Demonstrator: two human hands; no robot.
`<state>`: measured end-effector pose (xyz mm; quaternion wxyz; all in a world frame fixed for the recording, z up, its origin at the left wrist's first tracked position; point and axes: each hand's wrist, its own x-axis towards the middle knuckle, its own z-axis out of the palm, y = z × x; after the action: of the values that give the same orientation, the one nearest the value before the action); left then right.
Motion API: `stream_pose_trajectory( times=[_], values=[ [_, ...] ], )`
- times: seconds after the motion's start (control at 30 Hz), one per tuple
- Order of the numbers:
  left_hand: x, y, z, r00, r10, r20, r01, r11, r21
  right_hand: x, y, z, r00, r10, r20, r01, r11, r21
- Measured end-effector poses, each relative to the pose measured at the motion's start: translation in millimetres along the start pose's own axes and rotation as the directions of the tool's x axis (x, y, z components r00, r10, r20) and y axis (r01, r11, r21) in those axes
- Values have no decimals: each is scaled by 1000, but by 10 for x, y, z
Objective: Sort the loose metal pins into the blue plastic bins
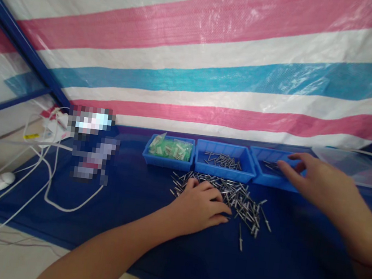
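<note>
My left hand lies over a loose pile of blind rivets on the blue table, its fingers spread and slightly bent among them. My right hand is above the right blue bin, fingers apart, with no held thing visible. A few rivets lie in that bin, partly hidden by the hand. More rivets fill the floor of the middle blue bin. One single rivet lies apart, nearer to me than the pile.
The left blue bin holds green-and-clear plastic packets. White cables run across the table's left side, beside blurred items. A clear plastic sheet lies at the back right. A striped tarp hangs behind.
</note>
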<state>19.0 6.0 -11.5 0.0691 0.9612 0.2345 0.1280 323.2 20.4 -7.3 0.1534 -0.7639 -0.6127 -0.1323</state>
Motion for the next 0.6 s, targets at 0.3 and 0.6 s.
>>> stream_pose_trajectory(
  times=[0.3, 0.6],
  values=[
    [29, 46, 14, 1000, 17, -9, -16, 992, 127, -119, -388, -191, 969, -212, -124, 232, 954, 189],
    [27, 56, 62, 997, 17, -78, 3, 970, 243, -273, -645, -325, 927, -333, -174, 374, 855, 359]
  ],
)
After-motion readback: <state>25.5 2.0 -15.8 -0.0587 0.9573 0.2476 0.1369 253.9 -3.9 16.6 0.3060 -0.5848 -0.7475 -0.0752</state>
